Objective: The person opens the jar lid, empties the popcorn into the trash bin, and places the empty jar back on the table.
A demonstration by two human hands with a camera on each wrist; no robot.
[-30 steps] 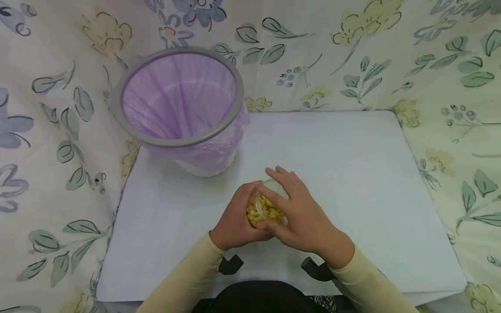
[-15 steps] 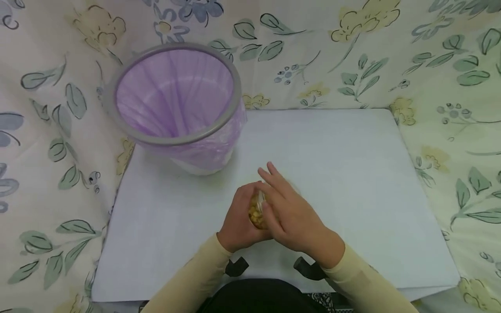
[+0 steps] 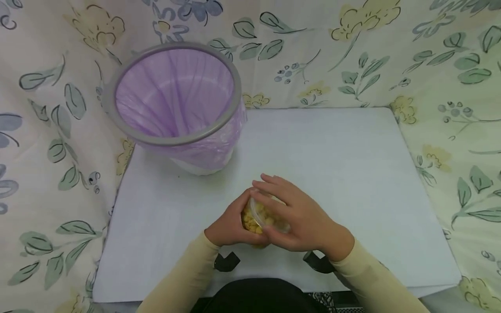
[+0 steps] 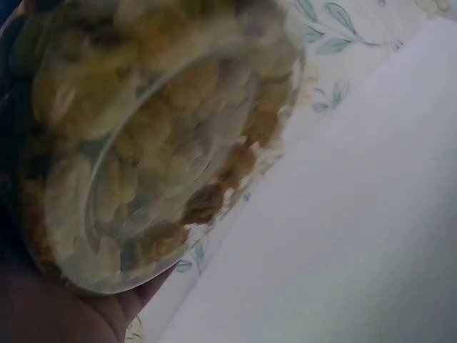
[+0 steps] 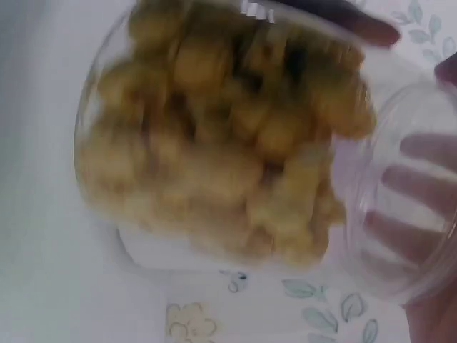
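Observation:
A clear plastic jar [image 3: 250,221] filled with yellow, popcorn-like pieces [image 5: 221,157] is tilted between both hands, above the near middle of the white table. My left hand [image 3: 230,224] grips the jar's body from the left, fingers wrapped round its far side. On the right, my right hand [image 3: 303,215] holds the clear round lid [image 5: 407,186], its thumb and fingers spread across the rim. Fingers show through the lid in the right wrist view. Whether the lid is fully seated on the jar, I cannot tell. The jar's round base [image 4: 171,150] faces the left wrist camera, blurred.
A wastebasket with a grey rim [image 3: 180,141] and purple liner [image 3: 176,95] stands at the table's back left. The white tabletop [image 3: 344,174] extends to the right of the hands. Floral cloth [image 3: 305,52] hangs behind and along the sides.
The right hand turned over the lid, its thumb drawing in half a second ago, and is now spread round the rim again. Both hands and the jar shifted slightly toward the body.

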